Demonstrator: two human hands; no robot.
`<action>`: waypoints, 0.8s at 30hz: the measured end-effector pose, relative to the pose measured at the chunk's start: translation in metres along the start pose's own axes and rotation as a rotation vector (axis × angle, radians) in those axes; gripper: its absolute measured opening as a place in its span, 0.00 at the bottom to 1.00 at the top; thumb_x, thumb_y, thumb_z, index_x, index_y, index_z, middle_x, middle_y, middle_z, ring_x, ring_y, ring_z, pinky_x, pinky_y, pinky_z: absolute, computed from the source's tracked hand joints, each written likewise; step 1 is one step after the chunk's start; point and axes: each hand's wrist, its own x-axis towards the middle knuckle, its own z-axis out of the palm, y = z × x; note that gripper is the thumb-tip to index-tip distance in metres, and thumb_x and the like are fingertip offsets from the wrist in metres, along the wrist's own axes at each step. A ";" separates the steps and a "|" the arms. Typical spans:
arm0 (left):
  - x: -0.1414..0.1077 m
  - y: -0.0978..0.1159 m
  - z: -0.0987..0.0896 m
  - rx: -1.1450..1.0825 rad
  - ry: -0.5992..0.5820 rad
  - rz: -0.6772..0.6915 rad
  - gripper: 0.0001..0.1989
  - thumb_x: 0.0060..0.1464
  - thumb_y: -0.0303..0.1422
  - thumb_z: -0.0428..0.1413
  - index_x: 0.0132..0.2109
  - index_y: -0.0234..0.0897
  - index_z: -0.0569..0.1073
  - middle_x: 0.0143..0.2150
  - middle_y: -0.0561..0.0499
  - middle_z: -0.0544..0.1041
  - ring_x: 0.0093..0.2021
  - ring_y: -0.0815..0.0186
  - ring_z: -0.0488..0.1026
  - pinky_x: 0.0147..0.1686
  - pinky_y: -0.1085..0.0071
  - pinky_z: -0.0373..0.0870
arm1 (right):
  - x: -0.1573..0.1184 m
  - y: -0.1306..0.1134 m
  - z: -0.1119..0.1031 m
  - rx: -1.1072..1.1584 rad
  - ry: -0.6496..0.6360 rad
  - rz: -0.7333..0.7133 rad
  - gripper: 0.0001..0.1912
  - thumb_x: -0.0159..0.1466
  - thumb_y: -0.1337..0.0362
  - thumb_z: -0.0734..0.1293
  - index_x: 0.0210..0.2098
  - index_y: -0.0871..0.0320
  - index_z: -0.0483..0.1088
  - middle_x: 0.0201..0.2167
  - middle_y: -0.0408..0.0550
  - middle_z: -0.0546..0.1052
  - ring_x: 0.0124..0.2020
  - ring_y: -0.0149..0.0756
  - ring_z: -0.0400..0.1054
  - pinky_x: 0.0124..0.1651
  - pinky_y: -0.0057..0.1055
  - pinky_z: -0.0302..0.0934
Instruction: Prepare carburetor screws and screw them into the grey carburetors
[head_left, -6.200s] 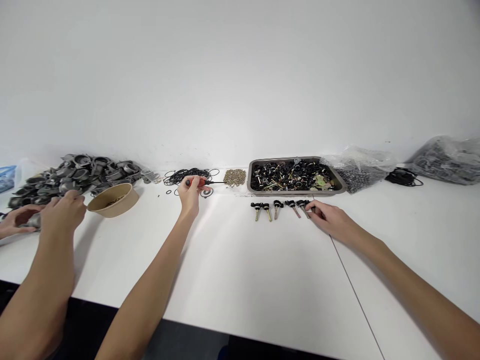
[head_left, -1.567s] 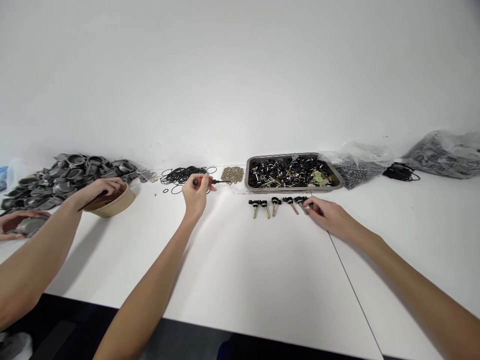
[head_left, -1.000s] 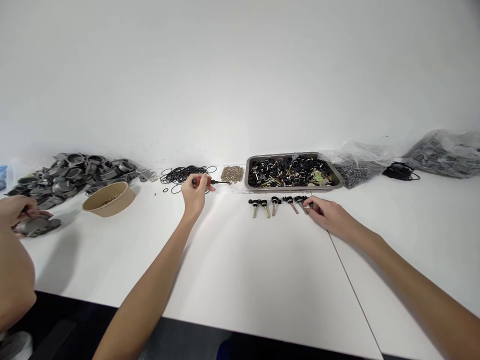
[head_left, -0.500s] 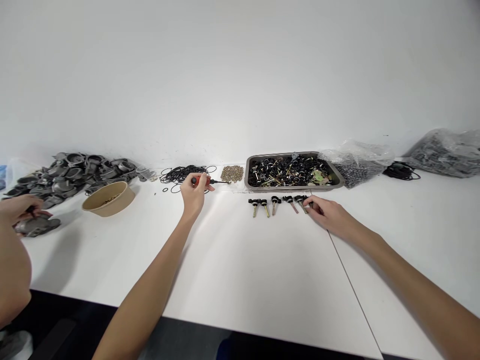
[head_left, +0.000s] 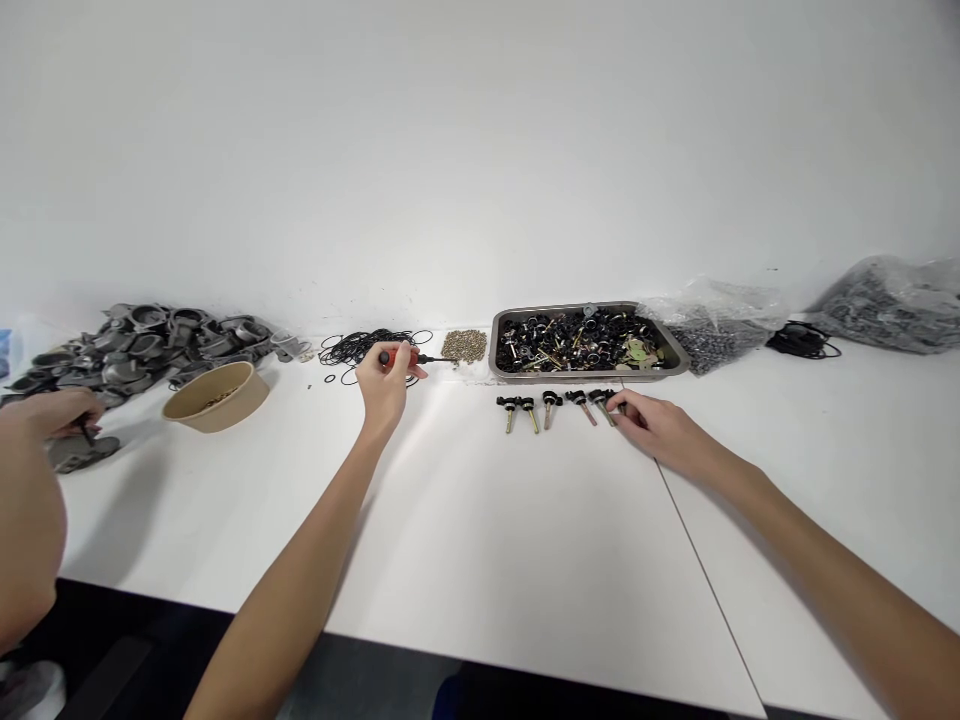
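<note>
My left hand is closed around a screwdriver with a red and black handle. Its dark shaft points right, the tip at the near left edge of a pile of small brass-coloured screws. Thumb and fingers of my right hand are pinched at the right end of a row of several black parts with metal shafts. The black part in those fingers is mostly hidden by them. The other parts in the row lie with their shafts towards me.
Behind the row stands a metal tray full of similar parts. Black rubber rings lie left of the screws. Further left are a tan bowl and grey castings, with a co-worker's hand. Plastic bags sit right.
My left hand has drawn back slightly to the left with the screwdriver. My right hand has stayed in place. The co-worker's hand at the far left has shifted a little to the right.
</note>
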 end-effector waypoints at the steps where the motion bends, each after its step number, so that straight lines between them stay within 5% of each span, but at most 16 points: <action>1: 0.000 0.000 0.000 0.000 0.002 0.001 0.12 0.55 0.41 0.57 0.33 0.36 0.72 0.32 0.49 0.77 0.22 0.67 0.75 0.25 0.71 0.73 | 0.000 0.000 0.000 0.000 0.001 0.001 0.11 0.65 0.56 0.57 0.41 0.52 0.67 0.22 0.40 0.67 0.22 0.33 0.60 0.25 0.27 0.52; 24: 0.000 0.007 0.001 -0.052 0.046 0.012 0.13 0.55 0.41 0.57 0.34 0.34 0.71 0.32 0.49 0.78 0.21 0.70 0.74 0.25 0.73 0.73 | 0.000 -0.001 -0.001 -0.003 0.006 -0.017 0.11 0.65 0.56 0.57 0.40 0.53 0.67 0.21 0.41 0.67 0.23 0.33 0.60 0.25 0.27 0.51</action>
